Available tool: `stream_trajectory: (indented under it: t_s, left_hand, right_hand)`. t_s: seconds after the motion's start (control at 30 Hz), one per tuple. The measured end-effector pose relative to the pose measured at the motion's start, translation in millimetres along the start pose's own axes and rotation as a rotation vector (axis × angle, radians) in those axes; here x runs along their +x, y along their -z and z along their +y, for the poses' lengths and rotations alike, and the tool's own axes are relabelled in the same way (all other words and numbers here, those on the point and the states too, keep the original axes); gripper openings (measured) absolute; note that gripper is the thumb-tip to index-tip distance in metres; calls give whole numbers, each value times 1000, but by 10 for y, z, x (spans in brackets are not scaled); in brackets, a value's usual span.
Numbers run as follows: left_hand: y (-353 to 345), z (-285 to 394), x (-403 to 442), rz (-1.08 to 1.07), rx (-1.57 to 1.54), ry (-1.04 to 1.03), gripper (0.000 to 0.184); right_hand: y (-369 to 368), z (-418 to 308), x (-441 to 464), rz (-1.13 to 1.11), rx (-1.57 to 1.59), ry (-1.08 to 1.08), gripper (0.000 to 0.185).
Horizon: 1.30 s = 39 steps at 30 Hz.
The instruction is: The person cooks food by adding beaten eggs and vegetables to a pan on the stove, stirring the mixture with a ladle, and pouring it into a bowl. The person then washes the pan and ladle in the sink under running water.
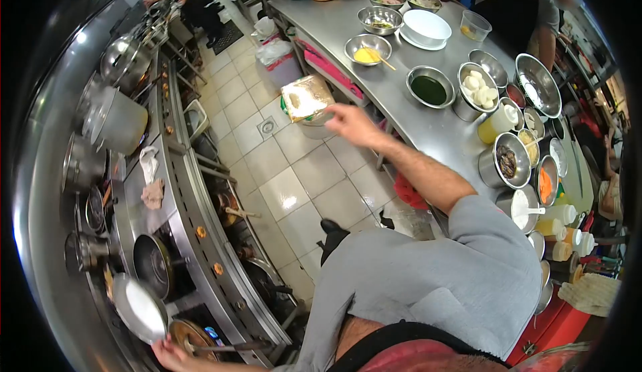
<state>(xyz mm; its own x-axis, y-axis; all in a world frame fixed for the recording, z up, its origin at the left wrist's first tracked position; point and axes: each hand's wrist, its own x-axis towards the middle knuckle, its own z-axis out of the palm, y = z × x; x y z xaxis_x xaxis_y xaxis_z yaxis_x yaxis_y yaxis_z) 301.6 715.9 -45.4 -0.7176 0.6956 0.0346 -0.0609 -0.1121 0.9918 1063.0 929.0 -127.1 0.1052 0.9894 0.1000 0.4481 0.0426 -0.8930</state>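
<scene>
My right hand (354, 125) reaches over the floor aisle, fingers closed on the edge of a shiny gold foil packet (307, 98) with a green edge. Its contents are hidden, and a round pale container shows partly beneath it. At the lower left, my left hand (170, 354) grips the rim of a shallow metal bowl (122, 296) over the stove; whether the bright white inside is food or glare, I cannot tell. Beside the bowl are a dark frying pan (152, 265) and a round brown-rimmed pan (190, 340).
Pots (114, 121) and cloths (152, 193) line the stove side at left. On the steel counter (394, 94) at right stand a bowl of dark green liquid (428, 88), a bowl of white pieces (477, 90) and squeeze bottles (562, 213). Other people work at the far ends.
</scene>
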Motion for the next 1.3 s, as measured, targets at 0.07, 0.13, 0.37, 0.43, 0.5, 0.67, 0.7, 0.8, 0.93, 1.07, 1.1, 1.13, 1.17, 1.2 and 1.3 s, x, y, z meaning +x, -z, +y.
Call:
stream_trajectory:
  t_s: [0.07,0.13,0.37,0.43,0.5,0.67,0.7,0.8,0.93,1.07,1.1,1.13,1.17,1.2,1.3]
  left_hand:
    - [-1485,-159,-14,-99,-31,-64,21]
    - [-2537,-531,247,-170,-103,-58,27]
    - [-6008,-1418,318,-627,-263,180,24]
    - [-6787,-1554,138,-694,-241,236,20]
    - [-7451,-1854,-7,-766,-236,283,17]
    - [-8746,-2139,-700,-853,-181,379,11]
    - [-8947,-2265,-806,-905,-207,406,10]
    - [-9441,-2456,-1211,-913,-189,437,16]
    - [-9934,-2848,-1604,-907,-150,526,34]
    - [-9955,-2880,-1928,-1049,-265,476,36]
    - [-9898,-2877,-1932,-1093,-181,439,42]
    - [-9811,-2924,-1901,-1161,-44,369,47]
    - [-9653,-2770,-1875,-1224,-79,615,50]
    - [-9442,-2588,-1847,-1269,-129,855,53]
    - [-8746,-2309,-1825,-1333,-450,916,55]
  right_hand:
    - [392,108,197,151,41,-125,36]
    - [748,358,389,365,-89,-113,34]
    - [1702,878,843,680,-79,-339,35]
    - [1839,978,961,699,-69,-440,37]
    - [1910,1123,1117,700,-62,-489,38]
    - [2110,1527,1636,484,-61,-653,45]
    - [2098,1574,1716,440,-93,-672,47]
    - [2119,1540,1894,225,19,-756,45]
    - [2075,1954,1986,64,261,-758,30]
    - [2000,1801,2127,75,84,-578,22]
    - [1992,1710,2171,37,83,-583,22]
    - [1993,1602,2244,9,67,-540,22]
    - [1991,1494,2323,-22,51,-491,23]
    - [1979,1388,2405,-68,47,-476,23]
    - [1784,1078,2696,-242,-98,-267,25]
